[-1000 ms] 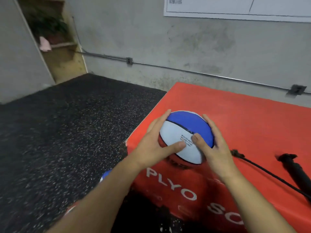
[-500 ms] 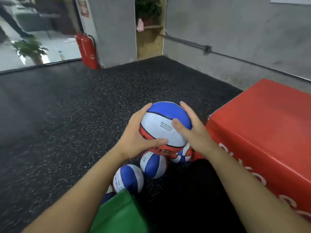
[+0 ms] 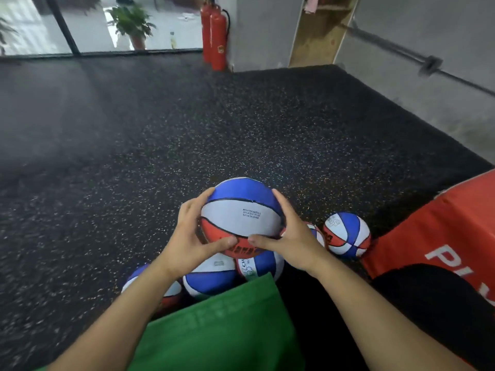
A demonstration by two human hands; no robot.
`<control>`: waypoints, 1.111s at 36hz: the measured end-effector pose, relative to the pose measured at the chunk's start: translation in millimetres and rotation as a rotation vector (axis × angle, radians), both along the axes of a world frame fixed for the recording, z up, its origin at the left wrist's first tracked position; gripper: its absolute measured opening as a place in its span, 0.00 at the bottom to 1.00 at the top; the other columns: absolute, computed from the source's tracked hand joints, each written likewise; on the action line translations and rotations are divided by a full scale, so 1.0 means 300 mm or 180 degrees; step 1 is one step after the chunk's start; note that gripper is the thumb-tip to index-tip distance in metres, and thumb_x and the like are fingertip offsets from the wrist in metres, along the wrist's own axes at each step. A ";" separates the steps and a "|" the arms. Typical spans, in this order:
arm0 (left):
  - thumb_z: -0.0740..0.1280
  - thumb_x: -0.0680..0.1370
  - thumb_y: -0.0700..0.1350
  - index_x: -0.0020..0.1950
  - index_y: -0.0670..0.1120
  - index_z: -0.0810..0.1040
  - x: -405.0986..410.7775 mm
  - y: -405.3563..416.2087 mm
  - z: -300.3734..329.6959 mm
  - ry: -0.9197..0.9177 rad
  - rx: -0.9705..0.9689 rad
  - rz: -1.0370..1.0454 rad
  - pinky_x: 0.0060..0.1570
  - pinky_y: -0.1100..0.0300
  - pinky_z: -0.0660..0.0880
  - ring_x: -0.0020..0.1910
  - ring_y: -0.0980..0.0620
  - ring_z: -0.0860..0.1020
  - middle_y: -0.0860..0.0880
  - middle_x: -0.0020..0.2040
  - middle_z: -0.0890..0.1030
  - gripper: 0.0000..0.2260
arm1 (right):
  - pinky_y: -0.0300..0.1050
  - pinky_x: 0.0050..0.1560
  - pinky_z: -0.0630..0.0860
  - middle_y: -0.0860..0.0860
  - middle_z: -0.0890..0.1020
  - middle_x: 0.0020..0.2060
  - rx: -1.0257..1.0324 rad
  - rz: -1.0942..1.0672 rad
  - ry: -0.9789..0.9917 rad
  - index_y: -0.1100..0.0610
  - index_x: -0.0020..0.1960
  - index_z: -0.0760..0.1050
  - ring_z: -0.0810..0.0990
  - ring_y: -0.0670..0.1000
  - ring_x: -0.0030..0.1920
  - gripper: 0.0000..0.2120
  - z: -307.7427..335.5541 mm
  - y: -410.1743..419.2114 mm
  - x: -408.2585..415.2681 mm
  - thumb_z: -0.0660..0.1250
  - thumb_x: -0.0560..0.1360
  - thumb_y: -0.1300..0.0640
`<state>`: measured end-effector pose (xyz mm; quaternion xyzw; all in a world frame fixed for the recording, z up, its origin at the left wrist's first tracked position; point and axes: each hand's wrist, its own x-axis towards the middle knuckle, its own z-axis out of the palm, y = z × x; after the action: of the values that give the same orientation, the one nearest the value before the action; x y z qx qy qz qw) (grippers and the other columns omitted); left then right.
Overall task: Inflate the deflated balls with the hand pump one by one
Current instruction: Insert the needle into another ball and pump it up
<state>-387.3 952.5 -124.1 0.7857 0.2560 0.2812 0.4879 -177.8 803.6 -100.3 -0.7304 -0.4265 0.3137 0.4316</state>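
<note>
We hold a ball (image 3: 242, 216) in both hands, left (image 3: 187, 241) and right (image 3: 292, 241), each grip curled round it; more balls (image 3: 347, 234) lie on the floor at 5 o'clock.

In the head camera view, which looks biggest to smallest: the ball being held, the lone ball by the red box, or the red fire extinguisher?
1. Held blue, white and red ball, nearest the camera.
2. Lone tricolour ball.
3. Red fire extinguisher, likely shrunk by distance.

Speckled black floor (image 3: 241, 124) (rubber): small balls (image 3: 347, 234), red box (image 3: 442, 226)
</note>
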 end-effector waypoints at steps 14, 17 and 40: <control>0.82 0.59 0.69 0.83 0.67 0.51 -0.119 0.032 -0.171 0.0494 -0.0069 -0.0153 0.76 0.60 0.60 0.77 0.64 0.60 0.64 0.77 0.62 0.59 | 0.50 0.80 0.63 0.42 0.60 0.81 -0.0576 0.0650 -0.0431 0.34 0.82 0.50 0.62 0.42 0.78 0.57 -0.108 0.062 -0.080 0.84 0.66 0.44; 0.82 0.58 0.69 0.83 0.66 0.55 -0.171 0.033 -0.184 0.0580 -0.0119 0.0018 0.74 0.59 0.63 0.74 0.66 0.63 0.58 0.74 0.66 0.58 | 0.49 0.81 0.59 0.42 0.54 0.83 -0.0660 0.0762 -0.0440 0.33 0.83 0.48 0.56 0.44 0.81 0.57 -0.150 0.084 -0.130 0.83 0.68 0.45; 0.83 0.65 0.62 0.81 0.69 0.53 -0.549 0.069 -0.406 0.1370 -0.0909 0.0330 0.65 0.59 0.75 0.74 0.58 0.69 0.57 0.78 0.66 0.53 | 0.54 0.78 0.65 0.39 0.45 0.84 -0.1672 0.1542 -0.0462 0.40 0.85 0.40 0.62 0.53 0.81 0.42 -0.337 0.166 -0.410 0.66 0.83 0.45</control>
<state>-552.0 973.4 -245.9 0.7365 0.4308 0.0933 0.5131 -300.7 853.4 -201.4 -0.7144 -0.5216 0.4530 0.1110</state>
